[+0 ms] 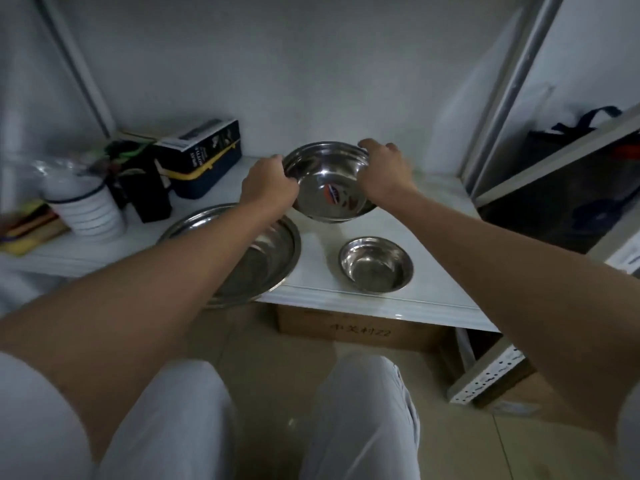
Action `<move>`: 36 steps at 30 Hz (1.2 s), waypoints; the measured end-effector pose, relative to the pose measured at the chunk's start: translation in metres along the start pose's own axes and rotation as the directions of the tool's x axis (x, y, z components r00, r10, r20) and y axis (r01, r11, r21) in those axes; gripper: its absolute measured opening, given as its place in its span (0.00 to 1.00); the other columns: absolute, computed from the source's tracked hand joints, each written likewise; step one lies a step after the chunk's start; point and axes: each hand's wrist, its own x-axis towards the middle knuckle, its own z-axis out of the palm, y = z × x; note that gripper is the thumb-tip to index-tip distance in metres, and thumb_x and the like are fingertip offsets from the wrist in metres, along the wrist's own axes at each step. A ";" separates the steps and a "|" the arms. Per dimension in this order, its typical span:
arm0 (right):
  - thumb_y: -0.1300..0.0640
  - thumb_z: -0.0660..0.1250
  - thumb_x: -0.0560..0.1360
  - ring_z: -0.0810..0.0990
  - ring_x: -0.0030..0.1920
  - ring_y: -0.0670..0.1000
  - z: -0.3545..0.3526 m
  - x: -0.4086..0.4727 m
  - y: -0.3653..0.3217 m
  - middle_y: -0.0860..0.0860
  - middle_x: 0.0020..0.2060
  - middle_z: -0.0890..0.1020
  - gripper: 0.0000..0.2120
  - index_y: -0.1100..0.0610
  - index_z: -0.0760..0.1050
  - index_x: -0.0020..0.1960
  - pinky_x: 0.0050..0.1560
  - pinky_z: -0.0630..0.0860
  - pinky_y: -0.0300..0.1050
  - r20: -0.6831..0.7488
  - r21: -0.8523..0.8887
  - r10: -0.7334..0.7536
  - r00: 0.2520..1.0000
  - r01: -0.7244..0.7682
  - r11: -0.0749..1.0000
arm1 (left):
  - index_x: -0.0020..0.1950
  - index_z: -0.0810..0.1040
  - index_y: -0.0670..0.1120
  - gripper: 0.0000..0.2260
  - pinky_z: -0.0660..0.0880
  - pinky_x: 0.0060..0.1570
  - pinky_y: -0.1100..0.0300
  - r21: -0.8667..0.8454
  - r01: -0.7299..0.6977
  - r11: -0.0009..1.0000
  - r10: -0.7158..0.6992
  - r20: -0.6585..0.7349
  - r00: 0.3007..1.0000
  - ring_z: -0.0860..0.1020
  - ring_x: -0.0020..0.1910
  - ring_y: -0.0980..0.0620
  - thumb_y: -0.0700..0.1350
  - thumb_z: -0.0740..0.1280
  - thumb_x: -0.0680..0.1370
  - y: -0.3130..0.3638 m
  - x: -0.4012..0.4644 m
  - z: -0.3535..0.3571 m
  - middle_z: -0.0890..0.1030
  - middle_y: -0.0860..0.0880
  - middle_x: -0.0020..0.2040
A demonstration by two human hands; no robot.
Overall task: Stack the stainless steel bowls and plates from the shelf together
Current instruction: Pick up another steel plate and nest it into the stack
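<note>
Both hands, left hand (268,183) and right hand (384,168), clasp opposite rims of a tilted steel bowl (329,183) with a red-blue sticker, unreadable, above the white shelf (374,299) near its back edge. A wide plate (273,251) overhangs the front edge beside a small bowl (375,264). The cardboard box (360,329) beneath carries handwriting ending "22".

Shelf (398,303): wide plate (277,258) front-left, small bowl (375,264) front-right, held bowl (329,188) behind both; box (204,157) rear-left.
</note>
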 end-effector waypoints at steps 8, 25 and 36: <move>0.59 0.60 0.73 0.79 0.54 0.59 0.080 -0.012 -0.109 0.57 0.53 0.81 0.17 0.55 0.76 0.61 0.46 0.71 0.44 0.256 0.178 -0.246 0.935 0.204 0.963 | 0.49 0.80 0.38 0.09 0.69 0.41 0.57 0.179 0.306 0.935 -0.311 -0.002 0.951 0.79 0.50 0.38 0.41 0.63 0.75 -0.117 -0.005 -0.066 0.80 0.40 0.46; 0.57 0.59 0.76 0.76 0.60 0.57 0.146 -0.026 -0.101 0.56 0.61 0.78 0.18 0.54 0.75 0.64 0.50 0.68 0.44 0.557 0.017 -0.199 0.806 0.229 0.973 | 0.31 0.67 0.44 0.13 0.69 0.39 0.56 0.236 0.305 0.923 -0.354 0.205 0.913 0.74 0.40 0.46 0.42 0.62 0.76 -0.163 -0.018 -0.035 0.71 0.47 0.31; 0.58 0.59 0.72 0.76 0.57 0.59 0.125 -0.022 -0.105 0.56 0.54 0.79 0.17 0.54 0.76 0.59 0.53 0.75 0.50 0.411 0.057 -0.231 0.882 0.228 0.972 | 0.52 0.78 0.43 0.11 0.74 0.42 0.55 0.177 0.194 0.965 -0.220 0.141 0.965 0.78 0.45 0.45 0.44 0.63 0.73 -0.143 -0.014 -0.034 0.81 0.44 0.46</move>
